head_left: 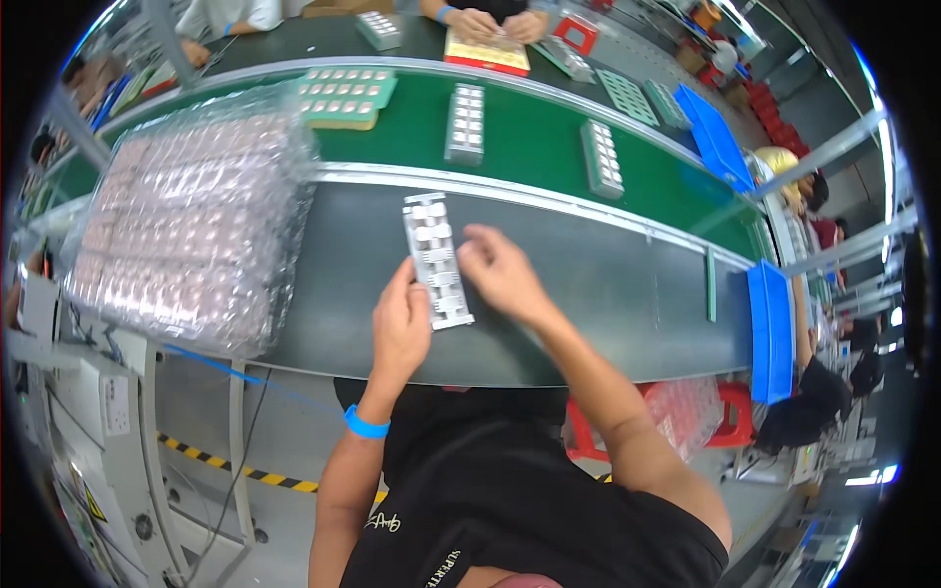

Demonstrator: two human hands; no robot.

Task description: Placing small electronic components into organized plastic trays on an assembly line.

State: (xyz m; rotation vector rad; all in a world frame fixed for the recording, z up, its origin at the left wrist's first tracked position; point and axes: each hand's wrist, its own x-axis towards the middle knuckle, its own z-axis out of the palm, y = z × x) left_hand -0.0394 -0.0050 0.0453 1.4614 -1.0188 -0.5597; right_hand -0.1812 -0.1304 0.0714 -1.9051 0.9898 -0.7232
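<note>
My left hand [403, 318] grips a narrow grey fixture tray [421, 257] by its left side, thumb along its lower part. The tray is held above the dark work surface, slightly tilted, its long side running away from me. Pale and dark small parts sit in rows along its face; their kind is too small to make out. My right hand [500, 269] hovers just right of the tray, fingers loosely bent and apart, with nothing visible in them. A blue band circles my left wrist.
Stacked clear plastic blister trays [196, 225] fill the left side. Beyond a pale rail, a green conveyor belt [534, 147] carries two similar narrow trays [466, 122] [602, 157] and a light-green tray [343, 96]. A blue bin [770, 328] stands right. Across, a co-worker's hands [495, 26] work over a yellow-and-red box.
</note>
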